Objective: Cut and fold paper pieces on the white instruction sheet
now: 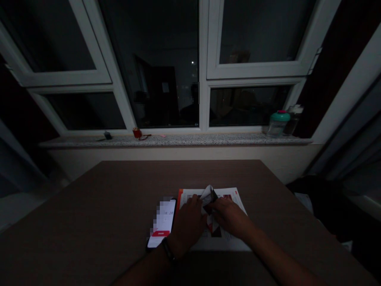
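My left hand (187, 226) and my right hand (229, 216) meet over a folded piece of printed paper (207, 197), which stands up between my fingers and shows white and dark faces. Both hands seem to pinch it. Beneath them lies a printed white sheet (230, 194) with an orange left edge, partly hidden by my hands. A smartphone (162, 222) with a lit screen lies on the brown table (119, 190) just left of the sheet, next to my left wrist. A dark band (168, 250) circles that wrist.
The table's far edge stops short of a speckled stone windowsill (175, 140). On the sill are a green-lidded plastic jar (278, 124), a clear bottle (293, 121), a small red object (137, 133) and a small dark object (107, 136). Dark items sit on the floor right of the table.
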A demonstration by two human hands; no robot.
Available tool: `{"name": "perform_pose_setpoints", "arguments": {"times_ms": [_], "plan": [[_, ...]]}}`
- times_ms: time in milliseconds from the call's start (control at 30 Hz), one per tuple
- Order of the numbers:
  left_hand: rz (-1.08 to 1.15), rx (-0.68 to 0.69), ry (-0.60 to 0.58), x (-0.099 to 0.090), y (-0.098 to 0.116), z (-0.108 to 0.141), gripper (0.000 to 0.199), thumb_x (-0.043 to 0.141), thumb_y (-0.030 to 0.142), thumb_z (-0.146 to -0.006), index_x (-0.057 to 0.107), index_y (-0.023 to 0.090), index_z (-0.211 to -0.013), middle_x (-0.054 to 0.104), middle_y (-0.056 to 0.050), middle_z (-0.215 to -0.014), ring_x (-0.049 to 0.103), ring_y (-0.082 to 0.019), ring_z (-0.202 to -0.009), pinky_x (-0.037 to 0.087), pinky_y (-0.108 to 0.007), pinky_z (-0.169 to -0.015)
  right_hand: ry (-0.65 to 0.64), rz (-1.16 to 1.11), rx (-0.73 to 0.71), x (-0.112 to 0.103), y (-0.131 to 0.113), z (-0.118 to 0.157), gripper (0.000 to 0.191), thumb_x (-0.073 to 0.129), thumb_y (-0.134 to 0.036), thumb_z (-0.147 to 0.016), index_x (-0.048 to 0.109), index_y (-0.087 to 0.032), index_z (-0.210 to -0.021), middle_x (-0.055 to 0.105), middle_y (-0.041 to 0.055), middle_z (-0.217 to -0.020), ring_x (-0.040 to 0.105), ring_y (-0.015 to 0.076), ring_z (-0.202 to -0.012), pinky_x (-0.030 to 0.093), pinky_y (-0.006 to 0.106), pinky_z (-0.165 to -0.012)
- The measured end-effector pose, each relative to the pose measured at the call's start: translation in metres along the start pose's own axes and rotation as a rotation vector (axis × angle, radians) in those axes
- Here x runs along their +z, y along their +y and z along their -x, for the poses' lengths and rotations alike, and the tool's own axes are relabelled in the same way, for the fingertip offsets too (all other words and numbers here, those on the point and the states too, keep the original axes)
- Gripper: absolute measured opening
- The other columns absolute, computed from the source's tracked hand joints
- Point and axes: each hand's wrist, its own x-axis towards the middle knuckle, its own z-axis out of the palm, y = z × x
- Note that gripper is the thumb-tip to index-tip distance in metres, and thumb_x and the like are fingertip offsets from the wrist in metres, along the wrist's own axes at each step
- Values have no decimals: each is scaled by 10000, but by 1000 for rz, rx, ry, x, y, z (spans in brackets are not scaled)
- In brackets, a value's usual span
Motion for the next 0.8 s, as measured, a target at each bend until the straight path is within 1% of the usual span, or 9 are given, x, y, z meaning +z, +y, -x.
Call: {"name": "perform_pose_setpoints", "arguments": {"times_ms": [100, 267, 433, 533, 600, 667, 700, 733, 800], "plan": [[-20, 13, 1, 8, -1, 1, 455, 558, 254, -944, 478, 142, -1378, 424, -153, -1496, 428, -317, -1335, 361, -464, -1109, -8, 6, -7, 0, 0, 0, 285, 491, -161, -937, 637, -226, -1174, 663, 66, -1104, 588, 223, -1090, 382, 368, -983], [-13, 13, -10, 20, -4, 1, 516, 562, 301, -953, 435, 157, -1431, 372, -146, -1541, 371, -335, -1389, 373, -483, -1106, -37, 47, -3, 0, -2, 1, 332, 513, -135, -902, 617, -211, -1208, 647, 86, -1118, 574, 234, -1103, 380, 387, -1004], [-5, 36, 0, 22, -7, 1, 519, 563, 296, -946, 430, 169, -1431, 364, -138, -1544, 385, -330, -1376, 372, -469, -1112, -50, 44, -1, 1, -3, 1, 404, 519, -125, -885, 590, -217, -1272, 629, 96, -1158, 556, 245, -1129, 384, 391, -1011], [9, 33, 12, 20, -7, 1, 478, 567, 283, -937, 454, 193, -1392, 393, -129, -1516, 410, -320, -1355, 384, -464, -1096, -44, 39, -8, 2, -2, 0, 410, 532, -121, -869, 593, -222, -1262, 626, 87, -1156, 553, 244, -1124, 389, 383, -1002], [26, 44, 30, 16, -5, 0, 424, 564, 260, -932, 480, 193, -1342, 429, -127, -1478, 425, -301, -1338, 375, -449, -1098, -39, 35, -5, 3, -1, 0, 395, 527, -118, -870, 601, -232, -1240, 626, 77, -1152, 553, 237, -1115, 392, 375, -991], [54, 53, 56, 12, -4, -2, 326, 539, 221, -936, 513, 183, -1258, 501, -124, -1392, 467, -270, -1288, 381, -412, -1085, -35, 30, -6, 2, 0, 0, 381, 526, -120, -873, 607, -237, -1226, 629, 71, -1148, 553, 233, -1111, 392, 369, -982], [70, 40, 71, 9, -3, -3, 244, 522, 195, -937, 534, 184, -1181, 558, -112, -1299, 515, -250, -1220, 404, -386, -1051, -37, 28, -9, 2, 1, 0, 375, 529, -123, -873, 611, -236, -1221, 632, 70, -1144, 555, 232, -1108, 391, 367, -980], [87, 23, 78, 7, -3, -4, 204, 511, 173, -934, 532, 190, -1136, 589, -97, -1225, 546, -235, -1164, 423, -363, -1015, -44, 27, -18, 2, 1, 0, 364, 530, -125, -874, 617, -233, -1211, 636, 70, -1134, 560, 231, -1101, 389, 365, -977], [118, -15, 76, 3, -3, -5, 188, 496, 151, -932, 505, 208, -1111, 615, -64, -1137, 591, -204, -1070, 445, -321, -948, -69, 28, -50, 0, 2, 0, 337, 530, -134, -883, 631, -230, -1189, 651, 65, -1092, 572, 228, -1073, 388, 362, -963]]}}
